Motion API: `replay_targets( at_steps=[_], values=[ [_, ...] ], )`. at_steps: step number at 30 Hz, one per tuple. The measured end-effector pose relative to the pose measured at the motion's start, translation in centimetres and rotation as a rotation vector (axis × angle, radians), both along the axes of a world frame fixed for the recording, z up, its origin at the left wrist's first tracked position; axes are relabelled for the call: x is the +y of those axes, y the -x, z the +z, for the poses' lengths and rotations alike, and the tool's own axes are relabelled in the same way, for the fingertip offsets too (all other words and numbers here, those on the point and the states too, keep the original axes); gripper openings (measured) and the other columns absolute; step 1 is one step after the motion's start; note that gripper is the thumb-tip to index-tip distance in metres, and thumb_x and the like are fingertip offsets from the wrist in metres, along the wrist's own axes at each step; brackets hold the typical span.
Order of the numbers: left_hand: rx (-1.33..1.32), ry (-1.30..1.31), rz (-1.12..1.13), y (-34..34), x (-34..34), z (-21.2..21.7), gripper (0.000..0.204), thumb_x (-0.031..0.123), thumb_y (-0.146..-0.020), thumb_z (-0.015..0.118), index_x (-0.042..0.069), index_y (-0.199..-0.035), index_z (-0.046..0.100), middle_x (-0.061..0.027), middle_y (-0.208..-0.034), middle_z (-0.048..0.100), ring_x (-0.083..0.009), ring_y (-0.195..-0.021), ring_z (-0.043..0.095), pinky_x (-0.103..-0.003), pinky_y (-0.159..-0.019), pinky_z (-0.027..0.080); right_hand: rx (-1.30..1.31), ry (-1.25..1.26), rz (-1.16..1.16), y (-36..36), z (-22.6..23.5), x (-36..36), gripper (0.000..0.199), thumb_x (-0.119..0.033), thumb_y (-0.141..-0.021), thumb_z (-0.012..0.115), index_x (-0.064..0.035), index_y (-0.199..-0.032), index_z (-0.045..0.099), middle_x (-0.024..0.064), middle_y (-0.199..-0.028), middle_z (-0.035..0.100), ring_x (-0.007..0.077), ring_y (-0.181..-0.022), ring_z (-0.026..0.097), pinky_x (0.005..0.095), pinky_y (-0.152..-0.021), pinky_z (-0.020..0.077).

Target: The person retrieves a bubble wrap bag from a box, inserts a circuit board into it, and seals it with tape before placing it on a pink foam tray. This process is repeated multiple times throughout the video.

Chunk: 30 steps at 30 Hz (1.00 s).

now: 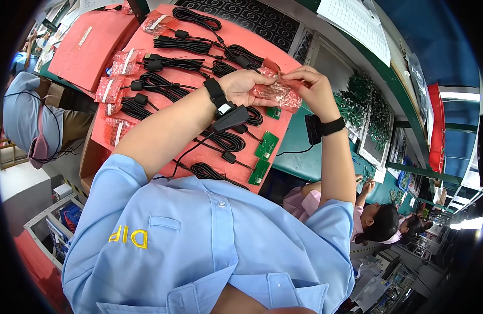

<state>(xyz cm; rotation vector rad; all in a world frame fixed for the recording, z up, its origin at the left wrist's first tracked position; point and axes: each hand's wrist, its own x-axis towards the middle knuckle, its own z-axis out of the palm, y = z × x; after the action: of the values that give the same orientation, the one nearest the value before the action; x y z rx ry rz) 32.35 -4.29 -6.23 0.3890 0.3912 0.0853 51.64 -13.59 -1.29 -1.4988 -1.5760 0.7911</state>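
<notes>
Both my hands are up over the far right part of a pink foam sheet [102, 123], at a small red bubble-wrap pouch [282, 96]. My left hand [242, 86] grips its left side, thumb on top. At the upper right edge my right hand [313, 90] pinches the plastic between thumb and fingers. What lies inside the pouch I cannot make out. Beneath and around my hands lie coiled black cables [223, 140], several ending in red-wrapped pouches [109, 90] on the left. Small green circuit boards [266, 145] sit at the right ends.
Another pink foam sheet [89, 47] stands at the far left. A black patterned tray [241, 18] lies beyond the cables. On the right, a white-framed tray of dark green wired parts [359, 102] rests on a green bench [299, 152]. Co-workers in pink [377, 222] sit along it.
</notes>
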Motion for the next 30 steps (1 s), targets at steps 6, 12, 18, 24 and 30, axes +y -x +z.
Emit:
replay_targets(
  at_steps=[6, 12, 18, 24, 30],
  values=[
    [-0.091, 0.037, -0.03, -0.4, 0.3, -0.2, 0.024, 0.006, -0.095, 0.044, 0.006, -0.117, 0.052, -0.0113, -0.113, 0.06, -0.0247, -0.104, 0.062, -0.042, -0.083, 0.057, -0.092, 0.024, 0.101, -0.3, 1.1, -0.4, 0.017, 0.007, -0.074, 0.061, -0.0009, -0.087, 0.069, 0.0051, -0.092, 0.063, 0.0131, -0.086, 0.059, 0.0236, -0.073, 0.0475],
    [-0.201, 0.01, 0.062, -0.1, -0.3, -0.9, 0.019, 0.018, -0.095, 0.047, 0.008, -0.11, 0.053, -0.0103, -0.11, 0.059, -0.0244, -0.104, 0.061, -0.045, -0.086, 0.056, -0.087, 0.0, 0.05, 0.0, 0.6, -0.6, 0.017, 0.008, -0.072, 0.059, -0.001, -0.084, 0.068, 0.006, -0.094, 0.063, 0.015, -0.086, 0.06, 0.0249, -0.073, 0.0475],
    [-0.096, 0.157, 0.036, 0.0, -0.4, 1.7, 0.034, 0.038, -0.094, 0.052, 0.009, -0.111, 0.055, -0.0088, -0.111, 0.06, -0.0227, -0.102, 0.061, -0.043, -0.084, 0.056, -0.3, -0.156, -0.016, 1.4, 0.9, -1.7, 0.015, 0.007, -0.07, 0.058, -0.0017, -0.08, 0.065, 0.0079, -0.092, 0.063, 0.0204, -0.084, 0.061, 0.0284, -0.071, 0.0493],
    [0.167, -0.084, 0.001, -1.2, -0.8, 3.7, 0.041, 0.043, -0.089, 0.06, 0.006, -0.106, 0.059, -0.0079, -0.101, 0.065, -0.0211, -0.094, 0.065, -0.04, -0.083, 0.056, -0.556, -0.29, 0.012, 2.1, 1.9, -2.0, 0.015, 0.007, -0.07, 0.057, -0.0018, -0.08, 0.064, 0.0083, -0.094, 0.062, 0.0229, -0.084, 0.061, 0.0303, -0.071, 0.0503],
    [0.179, -0.198, 0.007, -1.2, -0.7, 2.2, 0.03, 0.029, -0.091, 0.062, 0.006, -0.109, 0.06, -0.008, -0.104, 0.065, -0.0195, -0.095, 0.065, -0.038, -0.081, 0.056, -0.404, -0.185, 0.061, 0.3, 2.1, -1.6, 0.014, 0.002, -0.074, 0.061, -0.003, -0.086, 0.065, 0.009, -0.104, 0.062, 0.0201, -0.088, 0.062, 0.0301, -0.069, 0.05]
  ],
)
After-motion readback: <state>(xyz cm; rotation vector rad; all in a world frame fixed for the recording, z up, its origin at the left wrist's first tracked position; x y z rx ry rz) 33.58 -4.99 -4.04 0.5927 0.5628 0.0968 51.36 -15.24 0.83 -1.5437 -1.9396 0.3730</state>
